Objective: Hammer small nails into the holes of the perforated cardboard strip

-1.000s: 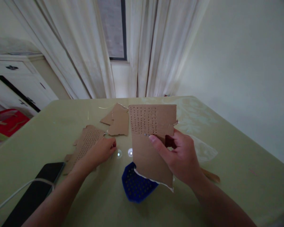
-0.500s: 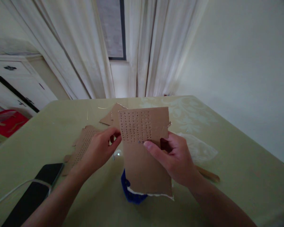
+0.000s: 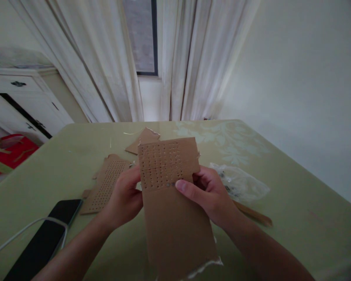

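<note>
A perforated cardboard sheet (image 3: pixel 175 222) is raised over the counter (image 3: pixel 292 191), short of the far edge, its right side pinched in the grip of the right hand (image 3: pixel 212 193), thumb across its front, while the left hand (image 3: pixel 124 197) meets its left side, fingertips hidden behind, that grip impossible to tell.

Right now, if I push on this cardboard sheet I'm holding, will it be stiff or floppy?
The cardboard sheet is probably fairly stiff: it looks flat with the right hand gripping one side. It may bend or tear more readily across the rows of holes. The torn lower edge looks ragged, so could fray.
</note>
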Available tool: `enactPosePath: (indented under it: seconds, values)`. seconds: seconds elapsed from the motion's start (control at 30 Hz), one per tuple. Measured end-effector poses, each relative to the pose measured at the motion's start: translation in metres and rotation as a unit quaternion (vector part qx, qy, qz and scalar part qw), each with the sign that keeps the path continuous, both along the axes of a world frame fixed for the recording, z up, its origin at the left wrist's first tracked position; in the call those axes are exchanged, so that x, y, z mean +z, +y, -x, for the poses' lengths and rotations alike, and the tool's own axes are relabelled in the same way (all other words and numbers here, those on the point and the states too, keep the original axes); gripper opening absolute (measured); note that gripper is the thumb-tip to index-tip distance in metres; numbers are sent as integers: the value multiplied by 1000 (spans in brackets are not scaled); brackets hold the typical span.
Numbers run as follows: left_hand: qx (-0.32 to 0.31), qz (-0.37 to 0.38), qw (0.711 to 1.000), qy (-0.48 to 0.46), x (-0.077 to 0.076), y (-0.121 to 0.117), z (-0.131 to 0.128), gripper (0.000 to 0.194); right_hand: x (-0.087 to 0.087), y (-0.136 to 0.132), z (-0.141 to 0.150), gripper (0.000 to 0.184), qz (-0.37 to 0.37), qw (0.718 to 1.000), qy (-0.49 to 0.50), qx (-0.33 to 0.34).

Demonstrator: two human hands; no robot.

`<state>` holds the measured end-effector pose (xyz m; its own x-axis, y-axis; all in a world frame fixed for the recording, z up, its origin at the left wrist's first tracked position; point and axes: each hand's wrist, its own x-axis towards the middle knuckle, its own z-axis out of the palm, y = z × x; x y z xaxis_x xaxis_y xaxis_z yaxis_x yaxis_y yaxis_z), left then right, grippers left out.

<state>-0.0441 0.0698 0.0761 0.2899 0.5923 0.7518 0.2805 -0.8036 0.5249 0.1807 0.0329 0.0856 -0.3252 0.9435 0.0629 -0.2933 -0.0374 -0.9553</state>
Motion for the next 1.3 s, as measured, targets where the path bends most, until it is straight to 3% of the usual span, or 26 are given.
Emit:
enactPosePath:
  seconds: [0.23,0.37,0.47,0.57,0.7,0.97,1.07,1.2,1.3]
  values:
    - [20,-4,999,-26,-4,-8,-3,15,0,1,2,29,-23,999,-31,16]
    - [-13,109,993,-38,-17,0,-2,4,-4,5,2,27,-30,998,-55,-24]
    - [39,146,982,-116,-24,7,2,33,-4,8,1,30,-40,994,-78,-72]
    - [132,59,983,-111,-21,3,7,35,-3,7,-2,30,-78,982,-129,-115]
    - [91,-79,991,54,-9,-9,3,23,-1,3,-4,28,-116,962,-209,-131]
    - [86,-126,984,94,-11,-10,-5,21,-1,0,-6,28,-141,940,-285,-122]
    - [59,-144,986,58,-7,-18,-5,16,0,1,-6,28,-161,925,-318,-131]
    - [-6,-78,997,4,4,-26,-1,14,0,4,-6,24,-184,908,-335,-170]
    - [44,40,998,27,2,-10,14,18,0,6,-8,23,-163,927,-288,-178]
